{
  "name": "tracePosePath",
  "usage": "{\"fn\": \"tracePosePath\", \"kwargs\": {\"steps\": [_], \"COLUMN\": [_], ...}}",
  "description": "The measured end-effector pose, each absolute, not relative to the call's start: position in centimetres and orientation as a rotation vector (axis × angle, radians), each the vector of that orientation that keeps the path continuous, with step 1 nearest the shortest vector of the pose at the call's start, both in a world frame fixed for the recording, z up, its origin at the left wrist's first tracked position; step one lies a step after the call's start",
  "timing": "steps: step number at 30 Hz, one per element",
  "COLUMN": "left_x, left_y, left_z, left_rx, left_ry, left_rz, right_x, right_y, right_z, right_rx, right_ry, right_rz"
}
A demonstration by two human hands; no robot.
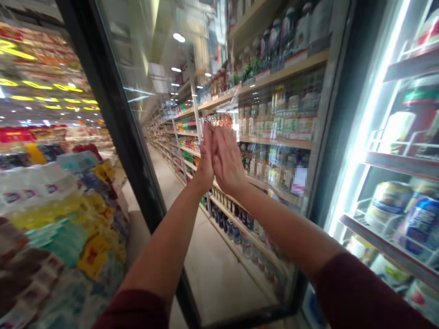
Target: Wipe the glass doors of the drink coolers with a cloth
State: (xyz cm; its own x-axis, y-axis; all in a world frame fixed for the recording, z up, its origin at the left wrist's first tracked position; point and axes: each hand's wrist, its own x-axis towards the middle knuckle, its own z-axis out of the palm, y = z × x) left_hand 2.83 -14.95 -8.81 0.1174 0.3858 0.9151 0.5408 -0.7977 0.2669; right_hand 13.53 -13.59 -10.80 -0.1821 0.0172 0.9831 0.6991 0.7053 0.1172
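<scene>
Both arms reach forward in dark red sleeves, and my hands meet in the middle of the view. My left hand (206,162) is held upright and flat, with its fingers stretched out. Against it lies my right hand (226,157), its fingers also straight and pointing up. No object shows between the palms or in either hand. Right behind them is the glass door (151,137) with a black frame, standing swung out from a lit fridge. Whether the hands touch the glass, I cannot tell.
On the right, the fridge's wire shelves (404,165) hold cans and cartons. Beyond the glass, long shelves (284,141) of bottles line an aisle floor (164,169). At the left is a heap of bagged goods (61,237). Parts of the view are blurred.
</scene>
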Motion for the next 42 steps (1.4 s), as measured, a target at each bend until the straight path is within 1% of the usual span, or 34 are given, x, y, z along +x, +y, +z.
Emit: {"fn": "tracePosePath", "kwargs": {"steps": [2,4,7,9,11,13,15,17,19,22,24,26,28,32,35,39,42], "left_x": [1.0,-1.2,-3.7,-4.7,-5.2,-5.6,-5.7,-5.8,-5.8,-5.7,-5.7,-5.7,-5.6,-5.4,-5.2,-5.1,-5.1], "left_y": [-15.8,-16.9,-18.5,-18.8,-18.6,-18.3,-18.1,-18.0,-18.2,-18.3,-18.4,-18.4,-18.4,-18.8,-19.2,-19.4,-19.5], "left_z": [-8.5,-8.9,-10.8,-12.6,-14.3,-15.6,-16.2,-16.4,-16.3,-16.3,-16.3,-16.3,-16.4,-16.3,-16.3,-16.2,-16.2], "left_rx": [-2.283,-2.059,-1.633,-1.565,-1.580,-1.573,-1.546,-1.529,-1.525,-1.500,-1.488,-1.488,-1.497,-1.519,-1.534,-1.553,-1.557], "left_ry": [-0.829,-0.866,-1.123,-1.253,-1.291,-1.281,-1.259,-1.244,-1.234,-1.228,-1.224,-1.227,-1.234,-1.247,-1.255,-1.270,-1.282], "left_rz": [-1.984,-1.993,-1.597,-1.331,-1.177,-1.092,-1.057,-1.049,-1.038,-1.008,-0.994,-0.992,-0.999,-1.026,-1.038,-1.024,-1.024], "right_x": [11.9,11.4,12.6,14.0,15.5,16.9,17.9,18.4,18.4,18.1,18.2,18.6,19.3,20.3,19.9,19.4,19.8], "right_y": [-13.0,-12.3,-11.7,-11.7,-11.6,-11.3,-10.8,-10.4,-10.3,-10.7,-11.0,-11.1,-11.0,-10.5,-10.6,-11.2,-11.1], "right_z": [-11.0,-12.8,-17.8,-20.9,-22.1,-20.6,-17.0,-13.1,-11.0,-12.2,-14.0,-14.5,-13.1,-9.3,-10.2,-12.4,-11.4], "right_rx": [-0.685,-0.692,-0.599,-0.485,-0.367,-0.319,-0.400,-0.589,-0.740,-0.800,-0.767,-0.723,-0.721,-0.833,-0.809,-0.675,-0.693], "right_ry": [-1.673,-1.739,-1.851,-1.941,-2.062,-2.121,-2.037,-1.844,-1.694,-1.664,-1.753,-1.870,-1.895,-1.630,-1.625,-1.897,-1.881], "right_rz": [-0.600,-0.631,-0.787,-0.902,-1.007,-1.078,-1.077,-0.983,-0.874,-0.823,-0.869,-0.925,-0.936,-0.843,-0.858,-0.941,-0.924]}}
